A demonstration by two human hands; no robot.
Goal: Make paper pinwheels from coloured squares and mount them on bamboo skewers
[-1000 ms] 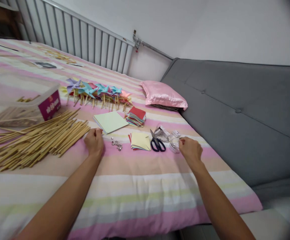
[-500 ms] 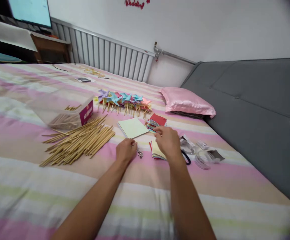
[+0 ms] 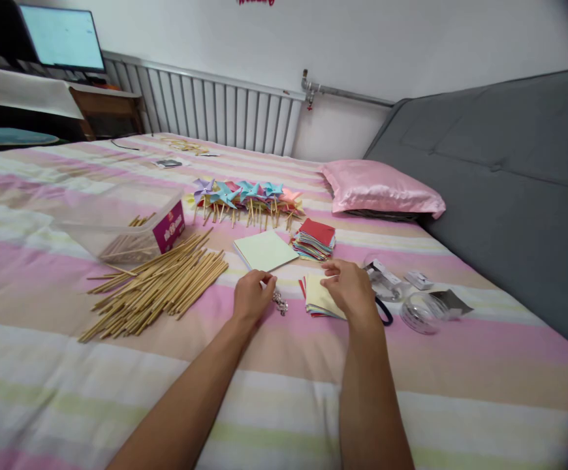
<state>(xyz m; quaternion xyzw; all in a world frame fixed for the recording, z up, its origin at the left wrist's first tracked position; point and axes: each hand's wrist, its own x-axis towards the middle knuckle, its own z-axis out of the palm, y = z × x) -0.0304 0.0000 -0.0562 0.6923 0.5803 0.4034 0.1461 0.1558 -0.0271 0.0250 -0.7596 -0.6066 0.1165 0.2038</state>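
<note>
My left hand (image 3: 251, 297) rests on the striped bedspread (image 3: 284, 352), fingers curled, right beside a small cluster of shiny pins (image 3: 280, 303). My right hand (image 3: 348, 287) lies palm down on a small stack of cut paper squares (image 3: 317, 295), yellow on top, fingers touching the top sheet. Just behind lie a pale green sheet (image 3: 264, 250) and a stack of multicoloured squares (image 3: 314, 239) with red on top. Black scissors (image 3: 384, 312) are mostly hidden by my right hand.
A pile of bamboo sticks (image 3: 154, 285) and a clear plastic tub (image 3: 127, 222) lie at the left. Finished paper pinwheels (image 3: 245, 196) lie in a row further back. Clear small containers (image 3: 418, 312) and a pink pillow (image 3: 379, 189) are at the right, beside a grey headboard (image 3: 509, 183).
My right hand moved left from the clear containers onto the yellow paper stack. My left hand shifted toward the pins. The camera view rose and panned.
</note>
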